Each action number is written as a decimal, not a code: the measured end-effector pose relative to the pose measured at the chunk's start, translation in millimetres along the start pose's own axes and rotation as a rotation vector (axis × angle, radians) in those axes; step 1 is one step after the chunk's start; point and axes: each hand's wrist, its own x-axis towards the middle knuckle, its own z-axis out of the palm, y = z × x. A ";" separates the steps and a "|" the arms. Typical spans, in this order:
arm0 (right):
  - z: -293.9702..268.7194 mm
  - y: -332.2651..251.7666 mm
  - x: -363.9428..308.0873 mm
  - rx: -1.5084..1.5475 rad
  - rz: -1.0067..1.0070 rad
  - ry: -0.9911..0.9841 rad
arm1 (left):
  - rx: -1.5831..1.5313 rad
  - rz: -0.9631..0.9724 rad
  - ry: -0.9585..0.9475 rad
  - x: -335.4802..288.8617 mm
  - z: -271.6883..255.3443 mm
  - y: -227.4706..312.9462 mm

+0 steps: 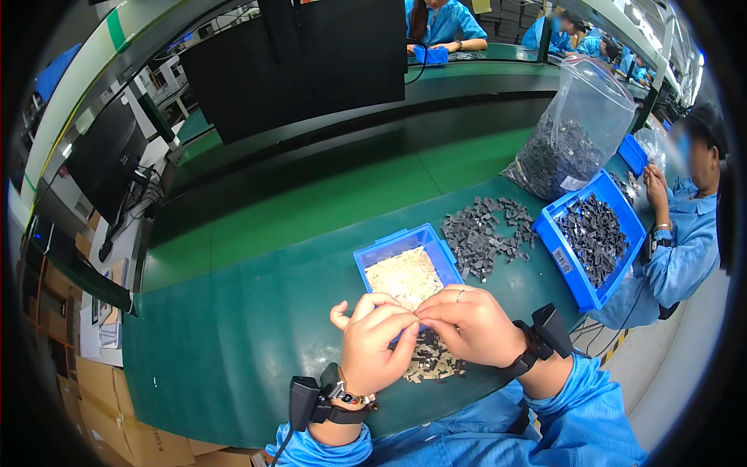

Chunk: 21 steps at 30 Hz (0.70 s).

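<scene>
My left hand (375,342) and my right hand (476,328) meet with their fingertips pinched together, low over the table. Whatever they pinch is too small and too covered by the fingers to make out. Just beyond them stands a small blue bin (372,255) holding many pale cream pieces (403,274). Beneath my hands lies a scatter of small flat brass-coloured and dark pieces (433,359). A loose pile of dark grey small parts (484,232) spreads to the right of the bin.
A larger blue bin (566,268) with dark parts stands at the right. Behind it leans a clear plastic bag (572,128) of dark parts. A co-worker (689,226) sits at the right edge. A black panel (296,66) hangs over the green table (226,327).
</scene>
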 end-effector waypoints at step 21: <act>12.0 7.1 2.5 -0.281 -0.012 0.143 | 0.092 -0.003 0.041 0.4 3.1 -4.1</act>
